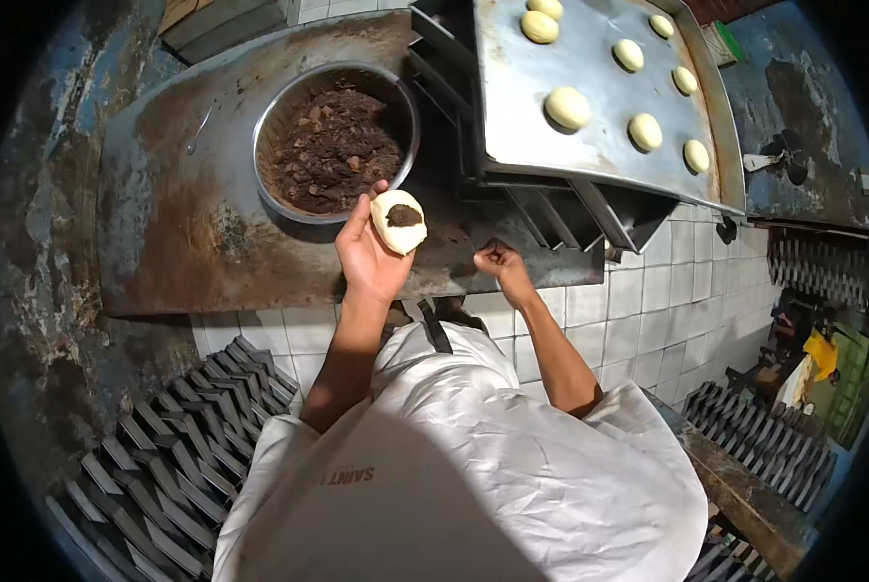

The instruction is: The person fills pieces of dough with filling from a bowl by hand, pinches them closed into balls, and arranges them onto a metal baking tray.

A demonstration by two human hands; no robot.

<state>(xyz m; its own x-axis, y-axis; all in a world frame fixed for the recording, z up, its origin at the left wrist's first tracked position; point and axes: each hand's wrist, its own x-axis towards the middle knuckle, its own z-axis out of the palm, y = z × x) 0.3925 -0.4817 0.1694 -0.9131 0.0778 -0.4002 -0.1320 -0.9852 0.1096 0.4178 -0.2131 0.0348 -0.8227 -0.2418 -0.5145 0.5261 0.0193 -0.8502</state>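
Note:
On the palm of my left hand (376,262) rests a flattened piece of pale dough (390,236), with my thumb and fingers around its edge. A dab of dark brown filling (403,215) sits in the middle of the dough. My right hand (500,269) hovers by the table's front edge, fingers curled and pinched together; whatever they may hold is too small to make out. Just beyond my left hand stands a metal bowl (265,184) of crumbly, chunky dark brown filling (332,145).
At the upper right a metal baking tray (590,155) bears several pale dough balls (567,108) and lies on stacked metal pans (609,213). A thin metal utensil (199,131) is left of the bowl on the worn table (177,204). Stacked dark metal pans (163,446) fill the lower left.

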